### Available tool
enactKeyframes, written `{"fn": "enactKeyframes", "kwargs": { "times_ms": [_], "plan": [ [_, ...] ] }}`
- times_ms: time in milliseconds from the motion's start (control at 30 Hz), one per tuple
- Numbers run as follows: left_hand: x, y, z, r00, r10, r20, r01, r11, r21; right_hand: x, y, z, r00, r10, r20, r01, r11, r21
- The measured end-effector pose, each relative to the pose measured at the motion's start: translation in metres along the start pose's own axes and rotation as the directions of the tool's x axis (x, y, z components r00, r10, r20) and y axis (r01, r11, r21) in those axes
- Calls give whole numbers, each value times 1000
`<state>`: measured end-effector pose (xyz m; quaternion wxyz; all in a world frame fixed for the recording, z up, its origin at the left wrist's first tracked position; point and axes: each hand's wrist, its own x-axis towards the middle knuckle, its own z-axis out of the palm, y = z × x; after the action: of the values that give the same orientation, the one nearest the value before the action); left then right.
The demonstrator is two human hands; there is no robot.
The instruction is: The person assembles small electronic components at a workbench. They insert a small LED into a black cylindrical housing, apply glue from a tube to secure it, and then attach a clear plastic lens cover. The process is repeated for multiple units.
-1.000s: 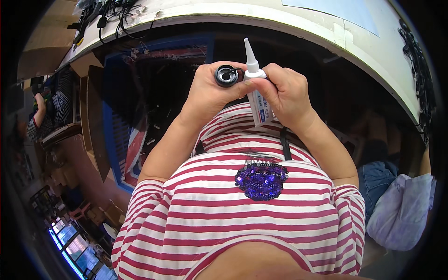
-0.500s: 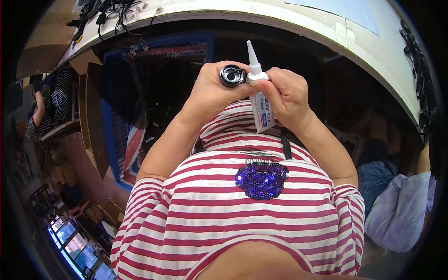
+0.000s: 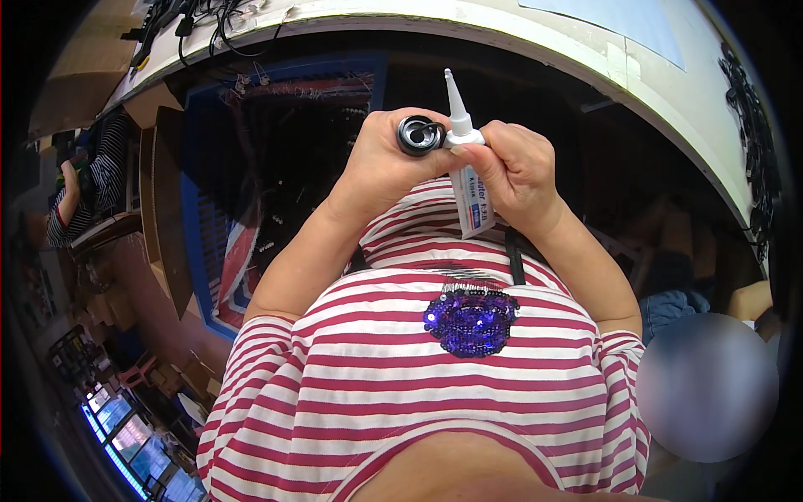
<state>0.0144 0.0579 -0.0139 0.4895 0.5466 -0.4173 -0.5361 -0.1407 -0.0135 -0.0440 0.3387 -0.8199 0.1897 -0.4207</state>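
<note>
My left hand is closed around a short black cylinder, whose open end faces up and shows a silver ring inside. A thin black loop, perhaps a wire, lies across that end. In my right hand is a white squeeze tube of glue, pinched just below its collar. Its long tapered nozzle points up, with a small bead at the tip. Both hands meet in front of my striped shirt, and the tube's collar sits right beside the cylinder. Most of the cylinder's body is hidden by my fingers.
Beyond my hands runs a white workbench edge, with black cables at its left and a cable bundle at its right. A blue plastic crate stands below, beside a cardboard box. Other people sit at left and right.
Both hands keep their hold and have barely shifted. A bead now shows at the nozzle tip. At the right, the other person has moved.
</note>
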Motion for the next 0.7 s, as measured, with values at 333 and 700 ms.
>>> {"fn": "enactKeyframes", "kwargs": {
  "times_ms": [333,700],
  "plan": [
    [0,-3,0,999,38,-14,-38,999,-28,4,-2,0,1000,-8,4,8,1000,-20],
    [8,-5,-7,952,307,8,-306,945,118,17,-12,-36,937,307,165,-347,862,370]
  ]
}}
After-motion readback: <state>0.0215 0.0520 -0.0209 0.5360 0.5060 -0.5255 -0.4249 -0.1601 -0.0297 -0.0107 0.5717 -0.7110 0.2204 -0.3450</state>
